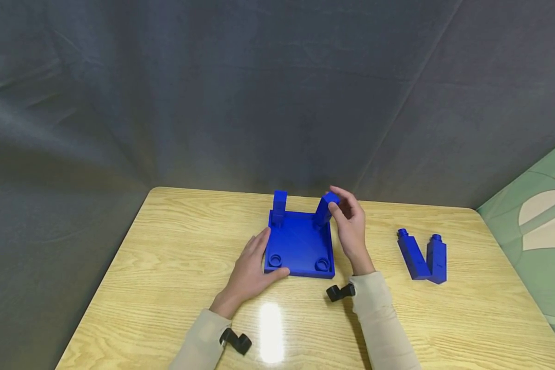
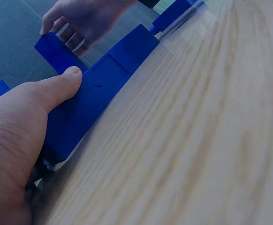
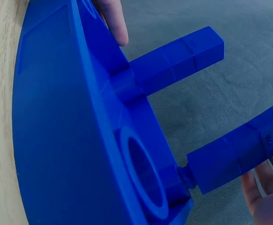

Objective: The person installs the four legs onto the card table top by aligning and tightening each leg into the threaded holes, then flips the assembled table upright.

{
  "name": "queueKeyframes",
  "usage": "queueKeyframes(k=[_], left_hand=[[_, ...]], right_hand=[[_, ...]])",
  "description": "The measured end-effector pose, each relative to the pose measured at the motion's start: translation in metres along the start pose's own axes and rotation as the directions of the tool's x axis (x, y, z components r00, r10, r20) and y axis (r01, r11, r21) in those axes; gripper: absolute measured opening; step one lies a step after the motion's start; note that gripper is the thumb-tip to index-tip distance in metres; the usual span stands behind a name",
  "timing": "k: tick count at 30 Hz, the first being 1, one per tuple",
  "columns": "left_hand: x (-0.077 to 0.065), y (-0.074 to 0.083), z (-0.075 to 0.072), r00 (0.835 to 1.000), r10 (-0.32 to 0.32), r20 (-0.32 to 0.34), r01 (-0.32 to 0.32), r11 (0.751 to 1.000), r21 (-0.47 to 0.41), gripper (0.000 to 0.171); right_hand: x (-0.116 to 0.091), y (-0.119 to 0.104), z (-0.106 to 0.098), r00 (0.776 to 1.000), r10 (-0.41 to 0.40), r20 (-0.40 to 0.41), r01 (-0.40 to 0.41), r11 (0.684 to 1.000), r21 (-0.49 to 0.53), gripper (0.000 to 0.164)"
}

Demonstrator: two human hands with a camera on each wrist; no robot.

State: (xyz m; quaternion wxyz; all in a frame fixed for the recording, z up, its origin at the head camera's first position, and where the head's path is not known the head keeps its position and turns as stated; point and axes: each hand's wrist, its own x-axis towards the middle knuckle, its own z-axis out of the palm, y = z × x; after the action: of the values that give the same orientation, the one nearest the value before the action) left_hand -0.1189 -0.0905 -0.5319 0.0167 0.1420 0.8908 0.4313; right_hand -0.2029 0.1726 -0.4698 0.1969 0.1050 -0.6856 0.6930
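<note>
Blue tray [image 1: 300,244] sitting on tabletop [image 1: 166,246], 1 upright post [image 1: 279,206] standing far-L

R hand [image 1: 353,231] is pinching tilted post [image 1: 324,209] at far-R corner; L hand [image 1: 251,272] is pressing near-L corner, fingers straight. 2 loose posts [image 1: 437,261] lying R. Marks [image 3: 269,139] too small to read.

Long beige sleeves [image 1: 383,321] are worn, slightly creased; at each cuff [image 1: 362,281], a small black fitting [image 1: 334,293] with a blocky end is mounted.
</note>
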Motion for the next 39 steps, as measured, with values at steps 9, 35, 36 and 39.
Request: queueKeyframes(k=[9, 35, 36, 39], left_hand=[[0.0007, -0.0018, 0.0011, 1.0, 0.0, -0.005, 0.0, 1.0, -0.009, 0.113], [0.0008, -0.0014, 0.0014, 1.0, -0.006, 0.001, 0.006, 1.0, -0.002, 0.114], [0.0009, -0.0015, 0.0015, 1.0, -0.006, 0.001, 0.006, 1.0, -0.003, 0.114], [0.0008, -0.0019, 0.0015, 1.0, -0.008, 0.0, 0.008, 1.0, -0.004, 0.114]], right_hand=[[0.0, -0.0013, 0.0027, 0.995, -0.005, -0.104, -0.006, 0.994, -0.112, 0.032], [-0.0008, 0.002, -0.0051, 0.987, 0.038, 0.155, -0.057, 0.991, 0.119, 0.048], [-0.001, 0.0021, -0.0052, 0.987, 0.037, 0.158, -0.056, 0.992, 0.117, 0.047], [-0.0012, 0.0021, -0.0047, 0.988, 0.04, 0.147, -0.055, 0.993, 0.1, 0.043]])
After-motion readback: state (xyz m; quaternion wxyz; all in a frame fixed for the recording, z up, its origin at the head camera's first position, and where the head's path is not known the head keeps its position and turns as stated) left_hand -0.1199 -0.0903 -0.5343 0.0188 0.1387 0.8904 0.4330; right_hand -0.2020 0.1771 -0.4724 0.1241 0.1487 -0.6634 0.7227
